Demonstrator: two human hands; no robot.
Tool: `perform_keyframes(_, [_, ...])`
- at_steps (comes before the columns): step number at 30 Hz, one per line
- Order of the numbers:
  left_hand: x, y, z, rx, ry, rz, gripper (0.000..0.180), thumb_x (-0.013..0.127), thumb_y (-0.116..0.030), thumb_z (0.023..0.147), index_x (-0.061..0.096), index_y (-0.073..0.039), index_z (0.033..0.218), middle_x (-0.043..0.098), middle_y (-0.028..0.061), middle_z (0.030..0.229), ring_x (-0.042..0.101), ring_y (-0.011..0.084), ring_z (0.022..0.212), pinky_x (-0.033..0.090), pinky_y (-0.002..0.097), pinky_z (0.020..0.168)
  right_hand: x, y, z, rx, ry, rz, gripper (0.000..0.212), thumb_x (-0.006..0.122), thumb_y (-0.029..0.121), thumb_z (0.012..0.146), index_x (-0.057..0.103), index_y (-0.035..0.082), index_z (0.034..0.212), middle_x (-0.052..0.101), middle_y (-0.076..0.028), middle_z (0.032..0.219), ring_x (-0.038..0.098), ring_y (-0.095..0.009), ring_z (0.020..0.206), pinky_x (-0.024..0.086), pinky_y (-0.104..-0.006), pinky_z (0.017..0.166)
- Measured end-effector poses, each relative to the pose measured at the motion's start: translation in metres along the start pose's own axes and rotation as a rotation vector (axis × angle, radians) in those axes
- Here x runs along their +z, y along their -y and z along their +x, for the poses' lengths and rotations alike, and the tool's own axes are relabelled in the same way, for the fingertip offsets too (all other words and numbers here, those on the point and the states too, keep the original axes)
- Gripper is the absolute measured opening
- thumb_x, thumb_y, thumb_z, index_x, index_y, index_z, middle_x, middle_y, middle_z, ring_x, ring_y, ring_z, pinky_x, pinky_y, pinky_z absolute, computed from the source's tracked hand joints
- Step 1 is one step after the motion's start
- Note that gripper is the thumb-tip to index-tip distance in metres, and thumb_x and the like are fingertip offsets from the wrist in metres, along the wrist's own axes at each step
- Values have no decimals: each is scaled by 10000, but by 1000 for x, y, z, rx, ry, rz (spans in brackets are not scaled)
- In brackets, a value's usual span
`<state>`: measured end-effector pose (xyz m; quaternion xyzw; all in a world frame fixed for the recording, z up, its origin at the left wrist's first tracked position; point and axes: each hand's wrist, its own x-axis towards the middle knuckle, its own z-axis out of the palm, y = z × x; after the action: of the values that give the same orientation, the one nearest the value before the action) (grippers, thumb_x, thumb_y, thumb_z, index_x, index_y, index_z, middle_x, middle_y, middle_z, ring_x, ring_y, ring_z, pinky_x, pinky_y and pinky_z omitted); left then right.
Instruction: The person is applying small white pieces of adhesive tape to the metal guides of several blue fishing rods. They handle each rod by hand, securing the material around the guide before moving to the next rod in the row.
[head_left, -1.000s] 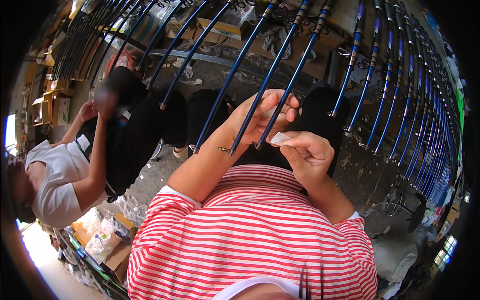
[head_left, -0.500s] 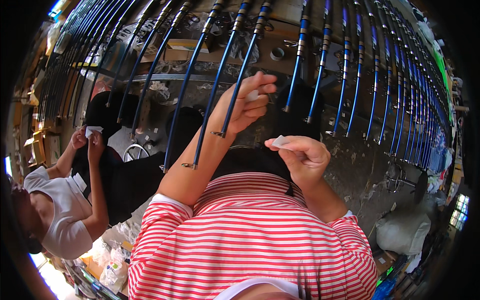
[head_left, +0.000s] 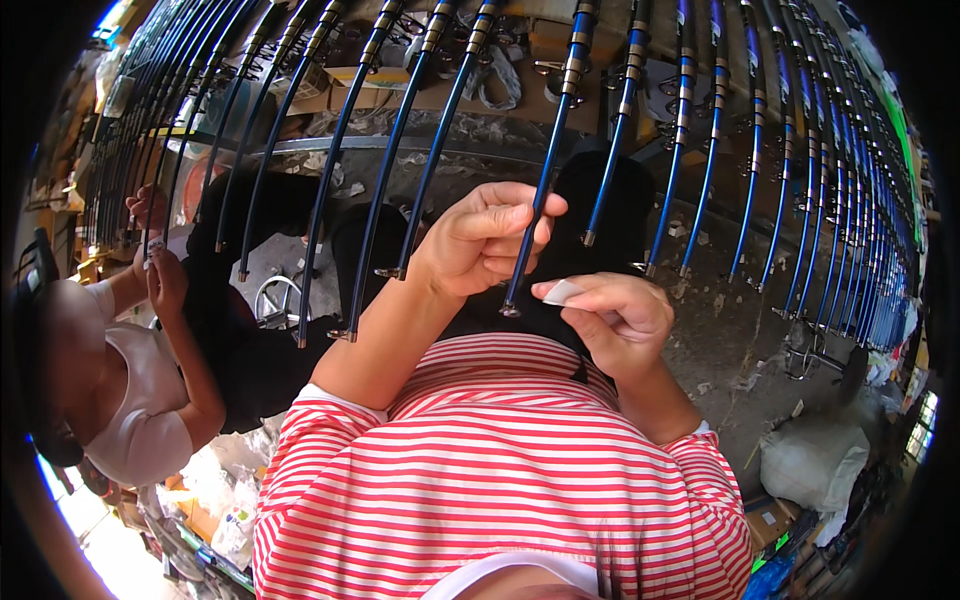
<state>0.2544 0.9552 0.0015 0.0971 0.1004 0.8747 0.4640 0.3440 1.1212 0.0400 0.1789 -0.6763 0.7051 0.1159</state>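
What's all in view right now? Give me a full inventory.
rods: many, dark blue with metal bands, hanging in a row across the top
held rod: one, blue, between the hands
white slip: one, white, at the right fingertips
co-worker: one, white shirt, lower left, hands up at the rods
boxes: several, brown cardboard, behind the rods
white sack: one, on the ground at right
striped shirt: one, red and white, bottom centre
left hand: gripping the held rod near its lower end
right hand: pinching the white slip, beside the rod's lower end
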Motion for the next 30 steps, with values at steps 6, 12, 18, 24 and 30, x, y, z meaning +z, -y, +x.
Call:
perform_keyframes(6, [3,6,-10,27,-55,-41,292,554,-65,852,559,72,1109,658,107,861,292,-6,450,223,134,384,4,-3,7,-25,145,-27,107,686,-14,728,613,18,799,677,-123,813,678,-216,722,538,-264,614])
perform_keyframes(12, [3,7,-9,28,-45,-46,304,553,-55,845,549,87,1115,658,115,865,303,-2,460,227,134,386,4,-8,7,-23,191,9,103,682,-20,727,612,17,793,675,-126,804,677,-219,724,538,-267,623])
perform_keyframes(18, [2,6,-10,16,-34,-45,291,558,-64,849,558,72,1107,652,108,861,302,-5,455,226,133,386,4,-7,6,3,209,-5,102,684,-16,732,594,16,767,670,-132,768,676,-251,755,550,-323,687])
perform_keyframes(24, [5,4,-11,6,-56,-19,221,576,-67,845,575,30,1043,626,111,827,291,-6,444,221,139,383,6,-6,7,-15,213,-22,104,680,-12,736,601,35,784,673,-129,778,677,-252,769,552,-308,671])
perform_keyframes(30, [1,2,-10,-14,-30,44,212,599,-96,839,580,-14,1033,540,69,795,333,20,495,267,154,411,8,-6,9,-29,211,-24,100,688,2,730,613,38,786,677,-124,791,678,-239,759,549,-294,659])
